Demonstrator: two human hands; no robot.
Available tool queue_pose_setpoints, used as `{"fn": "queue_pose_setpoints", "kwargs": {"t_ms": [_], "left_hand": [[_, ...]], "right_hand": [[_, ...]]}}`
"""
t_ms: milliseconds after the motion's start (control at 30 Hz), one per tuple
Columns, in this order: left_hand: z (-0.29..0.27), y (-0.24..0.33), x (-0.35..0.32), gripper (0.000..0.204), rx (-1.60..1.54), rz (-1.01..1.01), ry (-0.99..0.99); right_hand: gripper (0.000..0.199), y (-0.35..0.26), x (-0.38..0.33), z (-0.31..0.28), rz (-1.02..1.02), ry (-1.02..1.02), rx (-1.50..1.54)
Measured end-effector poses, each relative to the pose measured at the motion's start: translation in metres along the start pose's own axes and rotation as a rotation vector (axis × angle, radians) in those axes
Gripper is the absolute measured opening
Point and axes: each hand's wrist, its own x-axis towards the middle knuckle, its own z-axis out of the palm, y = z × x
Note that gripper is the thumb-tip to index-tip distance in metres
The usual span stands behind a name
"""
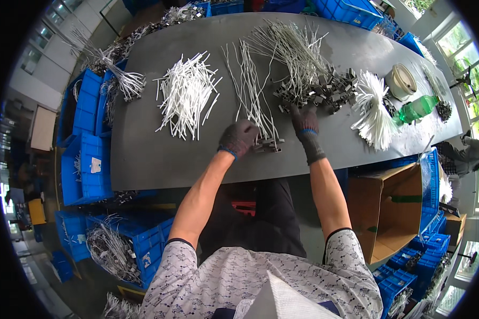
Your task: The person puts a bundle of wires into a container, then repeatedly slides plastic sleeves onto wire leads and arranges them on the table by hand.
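The left hand [239, 137], in a dark grey-brown knitted glove with a blue edge at the wrist, was turned inward with fingers curled; its bare forearm [201, 198] slanted forward and to the right. The right hand [305, 119], similarly gloved, reached farther forward, back uppermost, fingertips indistinct; the bare right forearm [330, 194] angled slightly leftward.

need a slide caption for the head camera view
Left gloved hand at a small wire bunch, right gloved hand at a larger wire pile, at a grey table.
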Motion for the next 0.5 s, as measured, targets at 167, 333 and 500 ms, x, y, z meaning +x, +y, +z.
{"fn": "queue_pose_setpoints", "kwargs": {"t_ms": [167,333,500], "left_hand": [[-0.030,-0.084,0.037,0.025,0.426,-0.297,0.270],[-0.051,-0.158,0.056,0.022,0.770,-0.523,0.197],[-0.052,-0.188,0.065,0.026,0.736,-0.373,0.187]], "right_hand": [[0.071,-0.020,0.013,0.006,0.080,-0.072,0.308],[0.063,0.010,-0.015,-0.018,0.172,-0.044,0.296],[0.058,0.042,-0.041,-0.035,0.161,0.088,0.162]]}}
